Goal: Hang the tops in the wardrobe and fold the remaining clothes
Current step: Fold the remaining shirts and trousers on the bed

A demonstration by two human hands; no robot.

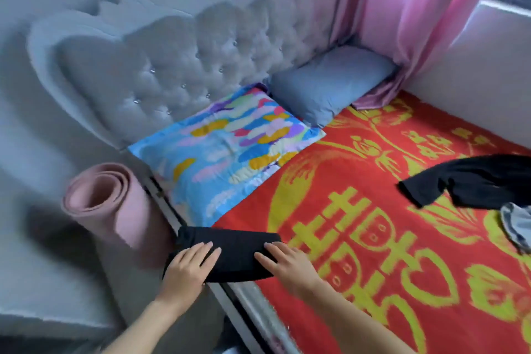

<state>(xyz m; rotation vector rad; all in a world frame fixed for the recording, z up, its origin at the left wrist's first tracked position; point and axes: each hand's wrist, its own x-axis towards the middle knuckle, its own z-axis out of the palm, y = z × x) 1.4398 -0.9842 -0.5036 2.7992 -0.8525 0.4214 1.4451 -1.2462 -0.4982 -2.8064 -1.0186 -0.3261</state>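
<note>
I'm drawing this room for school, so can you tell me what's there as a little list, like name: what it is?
hands: left hand and right hand lie flat on the folded black cloth
folded black cloth: at the near edge of the bed, on the red and yellow blanket
not folded yet: loose black garment and a grey garment, at the right
pillows: colourful pillow and blue pillow, by the headboard
beside the bed: rolled pink mat
corner: pink curtain
</note>
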